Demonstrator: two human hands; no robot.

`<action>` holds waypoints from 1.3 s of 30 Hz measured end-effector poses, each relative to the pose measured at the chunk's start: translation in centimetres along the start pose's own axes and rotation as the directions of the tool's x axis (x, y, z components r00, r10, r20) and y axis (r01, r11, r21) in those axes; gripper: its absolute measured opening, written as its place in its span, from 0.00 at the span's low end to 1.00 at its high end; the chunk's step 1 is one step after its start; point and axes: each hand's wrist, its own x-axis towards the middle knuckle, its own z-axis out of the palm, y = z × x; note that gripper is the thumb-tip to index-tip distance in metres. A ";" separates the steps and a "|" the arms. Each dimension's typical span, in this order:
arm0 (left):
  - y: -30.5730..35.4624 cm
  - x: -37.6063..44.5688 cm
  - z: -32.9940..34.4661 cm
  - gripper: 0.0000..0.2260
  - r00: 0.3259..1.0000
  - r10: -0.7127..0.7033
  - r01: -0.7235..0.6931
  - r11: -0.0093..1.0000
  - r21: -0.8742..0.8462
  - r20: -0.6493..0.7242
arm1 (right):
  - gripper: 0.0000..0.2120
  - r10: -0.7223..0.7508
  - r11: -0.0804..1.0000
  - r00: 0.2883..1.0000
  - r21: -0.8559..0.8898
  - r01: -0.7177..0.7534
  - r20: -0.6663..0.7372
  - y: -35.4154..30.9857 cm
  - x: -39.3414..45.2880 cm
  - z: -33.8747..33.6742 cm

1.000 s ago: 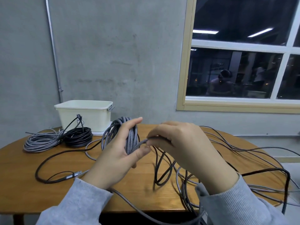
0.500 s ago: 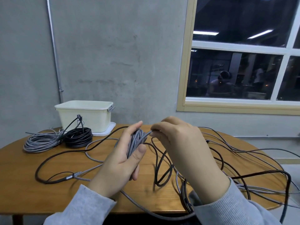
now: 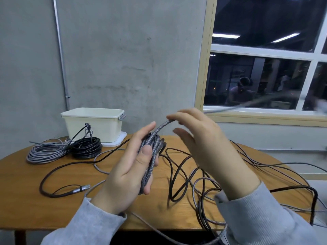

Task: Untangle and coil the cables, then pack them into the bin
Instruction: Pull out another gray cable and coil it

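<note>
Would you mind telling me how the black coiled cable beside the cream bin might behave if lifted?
The black coiled cable looks floppy, so its unbound loops would probably sag and spread. One end leans against the cream plastic bin and would likely trail loose.

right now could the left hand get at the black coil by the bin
Probably not freely: the left hand grips a grey braided cable bundle. The path to the black coil beside the bin looks open otherwise.

Left hand (image 3: 131, 167) grips the grey cable bundle (image 3: 150, 156) mid-frame; right hand (image 3: 203, 138) pinches its strand above the table (image 3: 53, 206).
</note>
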 end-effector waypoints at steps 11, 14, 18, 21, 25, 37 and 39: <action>0.2 -0.4 1.2 0.24 0.996 -0.029 0.049 0.973 -0.226 0.089 | 0.14 0.122 0.992 0.987 0.029 -0.126 0.100 1.5 -0.4 0.0; 0.3 -0.5 1.1 0.24 0.996 -0.029 0.055 0.951 -0.303 0.087 | 0.26 0.168 0.985 0.971 0.015 -0.173 0.168 1.4 -0.9 0.6; 0.7 -0.5 1.0 0.24 0.996 -0.014 0.050 0.901 -0.431 0.087 | 0.22 0.258 0.965 0.923 -0.041 -0.257 0.286 1.8 -1.7 2.1; 0.7 -0.5 1.0 0.24 0.999 0.001 0.018 0.882 -0.471 0.041 | 0.18 0.257 0.965 0.934 -0.015 -0.262 0.248 1.7 -2.6 2.9; 0.5 -0.5 1.4 0.25 1.000 0.004 -0.018 0.875 -0.483 -0.030 | 0.13 0.271 0.957 0.927 0.032 -0.289 0.260 1.0 -2.8 3.1; 1.0 -0.5 0.3 0.29 0.999 0.004 -0.016 0.939 -0.344 -0.035 | 0.13 0.278 0.960 0.960 0.014 -0.279 0.046 0.5 -3.0 1.3; 0.9 -0.5 0.2 0.30 0.999 -0.018 0.004 0.937 -0.350 -0.038 | 0.13 0.281 0.959 0.958 0.010 -0.282 0.052 0.5 -2.9 1.5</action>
